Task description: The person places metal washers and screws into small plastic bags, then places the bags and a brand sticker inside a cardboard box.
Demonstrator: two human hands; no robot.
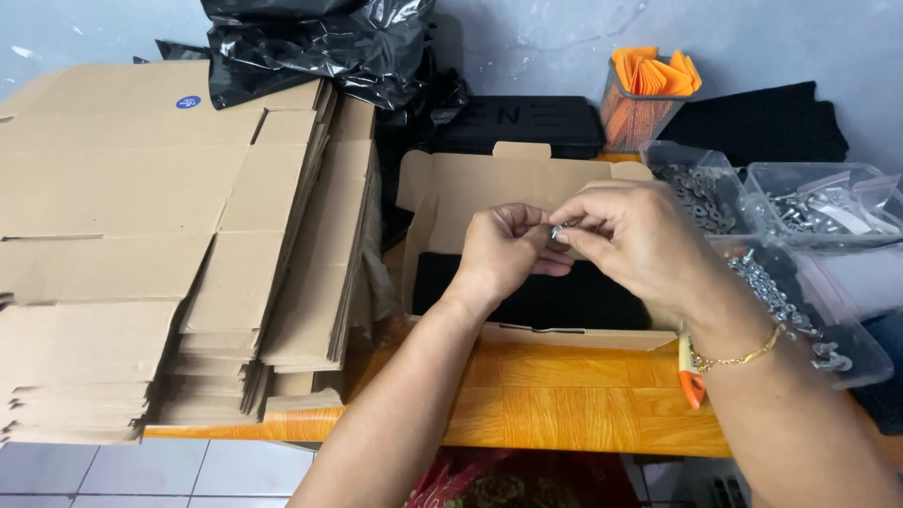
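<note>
Both hands, left (499, 249) and right (635, 235), pinch a small bolt (557, 231) between closed fingers, apparently assembling it, above the open box (470, 188).

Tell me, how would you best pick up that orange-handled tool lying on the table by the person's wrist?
Probably by its orange handle, coming from above at the table's front edge. That end lies bare on the wooden table, while the upper part slips under the right hand and wrist and sits close to the open cardboard box and a clear bin of metal parts. A pinch across the narrow handle seems easiest.
</note>
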